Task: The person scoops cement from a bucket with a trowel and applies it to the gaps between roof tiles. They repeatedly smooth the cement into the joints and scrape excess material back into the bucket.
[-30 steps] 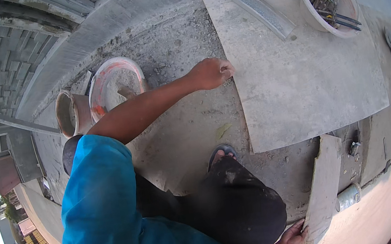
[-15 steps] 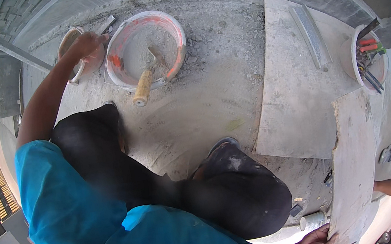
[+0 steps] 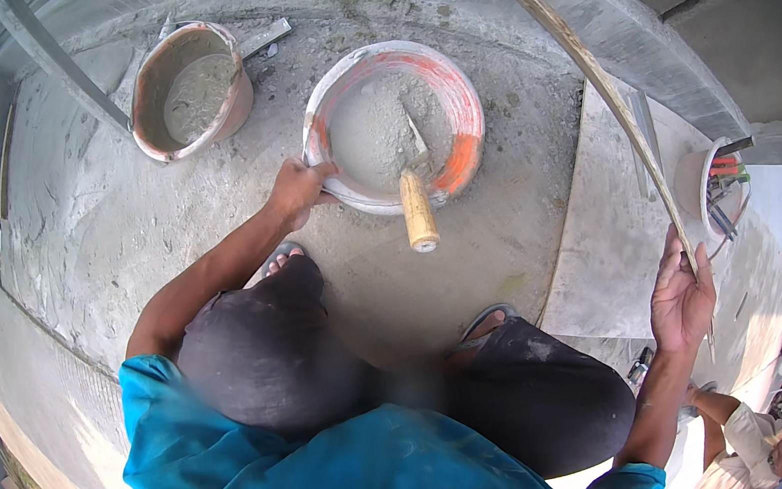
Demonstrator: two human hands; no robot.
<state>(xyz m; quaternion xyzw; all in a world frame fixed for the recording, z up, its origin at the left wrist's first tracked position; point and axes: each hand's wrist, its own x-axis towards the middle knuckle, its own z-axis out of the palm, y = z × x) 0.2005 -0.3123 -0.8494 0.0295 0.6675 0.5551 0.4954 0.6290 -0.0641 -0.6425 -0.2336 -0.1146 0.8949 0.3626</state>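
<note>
My left hand (image 3: 298, 192) is closed on the near left rim of a round white-and-orange basin (image 3: 311, 127). Dry grey cement mix (image 3: 373, 136) fills its bottom. A trowel (image 3: 419, 215) rests in it, blade in the mix and pale wooden handle over the near rim. Out to the right, my right hand (image 3: 680, 302) grips the lower end of a thin wooden board (image 3: 614, 98). The board stands tilted up, seen nearly edge-on, its long rough edge toward me.
A bucket (image 3: 241, 105) of wet mortar stands far left, a flat metal strip (image 3: 267, 37) beside it. On the right lie a large flat sheet (image 3: 576, 267) and a metal bar (image 3: 644, 141); a tool bucket (image 3: 691, 189) stands there. Another person (image 3: 745, 450) is at lower right.
My left hand has moved from the mortar bucket to the basin's rim. My right hand has come up and forward with the board, now turned edge-on. The view has shifted.
</note>
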